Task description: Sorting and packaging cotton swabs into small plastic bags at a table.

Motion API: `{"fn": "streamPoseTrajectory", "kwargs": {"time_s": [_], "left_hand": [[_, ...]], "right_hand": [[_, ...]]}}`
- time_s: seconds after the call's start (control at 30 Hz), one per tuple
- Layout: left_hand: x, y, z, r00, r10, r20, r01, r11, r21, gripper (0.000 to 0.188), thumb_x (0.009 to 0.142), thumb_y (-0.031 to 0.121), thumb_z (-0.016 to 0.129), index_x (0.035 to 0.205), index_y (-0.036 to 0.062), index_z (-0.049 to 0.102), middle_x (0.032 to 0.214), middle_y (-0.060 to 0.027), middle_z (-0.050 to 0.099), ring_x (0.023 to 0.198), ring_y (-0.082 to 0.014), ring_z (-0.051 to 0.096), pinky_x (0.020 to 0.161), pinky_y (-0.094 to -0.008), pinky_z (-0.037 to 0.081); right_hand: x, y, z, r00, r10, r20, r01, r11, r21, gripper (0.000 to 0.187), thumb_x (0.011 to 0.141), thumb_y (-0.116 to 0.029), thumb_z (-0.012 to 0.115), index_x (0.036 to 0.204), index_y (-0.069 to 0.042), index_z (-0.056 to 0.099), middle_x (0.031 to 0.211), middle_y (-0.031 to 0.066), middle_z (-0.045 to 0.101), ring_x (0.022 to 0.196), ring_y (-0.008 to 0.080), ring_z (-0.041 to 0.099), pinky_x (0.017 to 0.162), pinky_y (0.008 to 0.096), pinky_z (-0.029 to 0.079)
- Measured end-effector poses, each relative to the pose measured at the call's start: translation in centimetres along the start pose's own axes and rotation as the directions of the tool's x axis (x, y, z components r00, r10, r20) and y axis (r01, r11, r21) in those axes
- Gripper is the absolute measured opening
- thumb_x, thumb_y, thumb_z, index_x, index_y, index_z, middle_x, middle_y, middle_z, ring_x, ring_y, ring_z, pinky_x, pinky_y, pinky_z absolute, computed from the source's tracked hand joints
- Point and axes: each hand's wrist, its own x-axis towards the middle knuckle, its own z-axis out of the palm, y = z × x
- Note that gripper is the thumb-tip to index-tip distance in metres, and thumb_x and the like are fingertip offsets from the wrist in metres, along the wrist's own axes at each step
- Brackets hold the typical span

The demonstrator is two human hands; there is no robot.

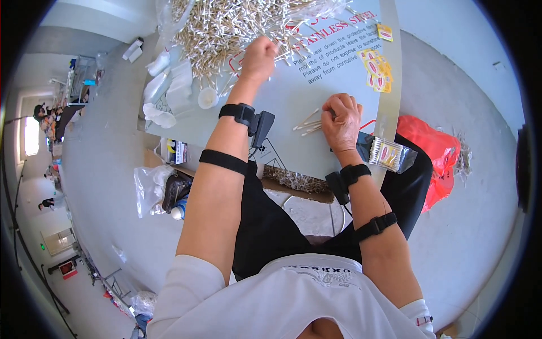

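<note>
A big heap of loose cotton swabs (226, 34) covers the far left of the metal-topped table (299, 101). At its near right edge is my left hand (259, 59), its fingers curled closed; what they pinch, if anything, is hidden. My right hand (342, 121) rests low over the table nearer to me, fingers bent and closed. From its left side stick out several cotton swabs (307, 126), fanned apart, their inner ends hidden by the fingers. Just below the right wrist lies a clear packet of cotton swabs (387, 153) with a yellow label.
Several yellow labels (378, 70) lie along the table's right edge. A small white cup (208, 98) and crumpled white plastic (179, 85) are left of my left forearm. A red plastic bag (432, 158) hangs or stands at the right. Under the table edge is a box of swabs (296, 179).
</note>
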Motion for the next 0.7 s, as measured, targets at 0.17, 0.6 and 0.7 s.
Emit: {"fn": "streamPoseTrajectory", "kwargs": {"time_s": [0.17,0.6,0.7], "left_hand": [[-0.5,0.2,-0.7,0.854,-0.518,0.047,0.301,0.420,-0.856,0.009,0.087,0.001,0.061,0.095,-0.0011,0.064,0.077,-0.0038,0.062,0.062,-0.0087,0.053,0.054,-0.0235,0.044],[-10.1,3.6,-7.7,0.810,0.052,0.585,0.490,0.489,-0.722,0.009,0.086,0.003,0.064,0.094,0.0004,0.067,0.080,0.0010,0.063,0.073,-0.0055,0.055,0.066,-0.0217,0.045],[-12.7,5.3,-8.1,0.646,0.144,0.750,0.572,0.560,-0.600,0.009,0.088,0.008,0.064,0.093,0.0005,0.066,0.079,0.0011,0.063,0.074,-0.0052,0.055,0.067,-0.0213,0.045]], "right_hand": [[-0.1,0.4,-0.2,1.000,0.000,-0.013,0.000,1.000,-0.005,0.007,0.067,-0.002,0.060,0.069,-0.009,0.058,0.082,0.0038,0.059,0.085,0.0252,0.055,0.078,0.0382,0.038],[-0.1,0.3,-0.2,1.000,0.013,0.002,-0.013,1.000,0.008,0.007,0.067,-0.002,0.059,0.070,-0.008,0.058,0.084,0.0039,0.059,0.086,0.0249,0.055,0.079,0.0382,0.039],[-0.2,0.2,-0.2,1.000,0.011,-0.002,-0.011,1.000,0.018,0.008,0.067,-0.002,0.058,0.072,-0.008,0.058,0.085,0.0044,0.059,0.087,0.0254,0.055,0.080,0.0384,0.038]]}}
